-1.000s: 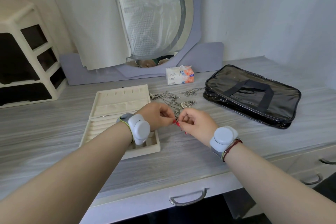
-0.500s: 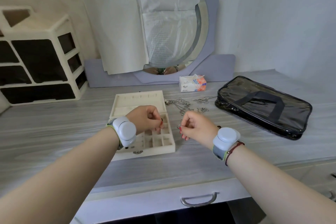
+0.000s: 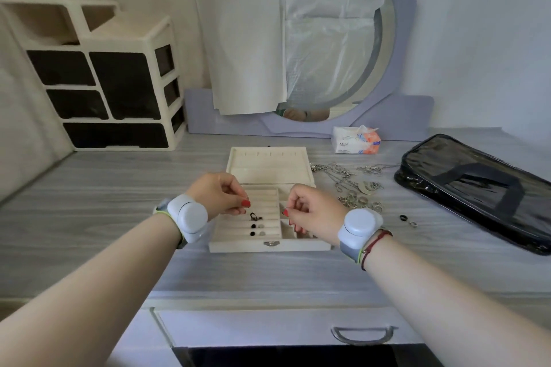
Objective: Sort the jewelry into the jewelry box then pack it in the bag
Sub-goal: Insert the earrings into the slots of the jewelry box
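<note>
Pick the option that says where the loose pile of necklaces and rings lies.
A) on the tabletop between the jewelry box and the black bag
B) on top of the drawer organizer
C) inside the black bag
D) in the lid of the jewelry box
A: the pile of necklaces and rings lies on the bare tabletop, to the right of the open jewelry box and left of the black bag.

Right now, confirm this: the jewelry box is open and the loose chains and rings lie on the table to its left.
Wrong side: the head view shows the jewelry box open, with the loose chains and rings on the table to its right.
</note>
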Motion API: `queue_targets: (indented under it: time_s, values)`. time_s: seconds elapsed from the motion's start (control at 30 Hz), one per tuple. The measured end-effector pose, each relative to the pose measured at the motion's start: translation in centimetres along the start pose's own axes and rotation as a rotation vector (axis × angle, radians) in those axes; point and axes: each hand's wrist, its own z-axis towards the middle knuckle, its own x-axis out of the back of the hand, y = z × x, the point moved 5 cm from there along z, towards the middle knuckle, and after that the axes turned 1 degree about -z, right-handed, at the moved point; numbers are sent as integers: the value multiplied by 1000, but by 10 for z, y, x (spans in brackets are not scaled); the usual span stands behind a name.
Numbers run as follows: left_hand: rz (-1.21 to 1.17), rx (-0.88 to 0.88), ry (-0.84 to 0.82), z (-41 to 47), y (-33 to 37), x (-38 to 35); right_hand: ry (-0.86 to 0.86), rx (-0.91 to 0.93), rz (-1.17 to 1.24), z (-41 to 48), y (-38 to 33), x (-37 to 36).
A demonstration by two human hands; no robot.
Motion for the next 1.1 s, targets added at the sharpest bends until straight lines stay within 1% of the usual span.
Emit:
queue_targets:
  time_s: [0.07, 0.17, 0.37, 0.47, 0.57, 0.63, 0.87, 1.0, 1.1]
  values:
    - [46, -23, 18, 1, -5, 1, 4, 7, -13, 1, -3, -2]
    - [302, -133, 34, 4, -11, 5, -9, 6, -26, 7, -3, -7]
    - [686, -393, -103, 6, -3, -12, -11, -5, 25, 10, -1, -7]
    - [804, -520, -137, 4, -2, -18, -13, -7, 14, 8, -2, -6]
    - [859, -621, -124, -1, 1, -23, -19, -2, 11, 6, -1, -5]
    - [886, -650, -111, -3, 3, -26, -18, 5, 7, 6, 0, -5]
    - [922, -704, -83, -6, 4, -27, -10, -1, 42, 5, 1, -5]
    - [973, -745, -41, -9, 6, -30, -20, 16, -6, 3, -3, -4]
    - [878, -693, 11, -9, 7, -25, -32, 40, -73, -2, -8, -1]
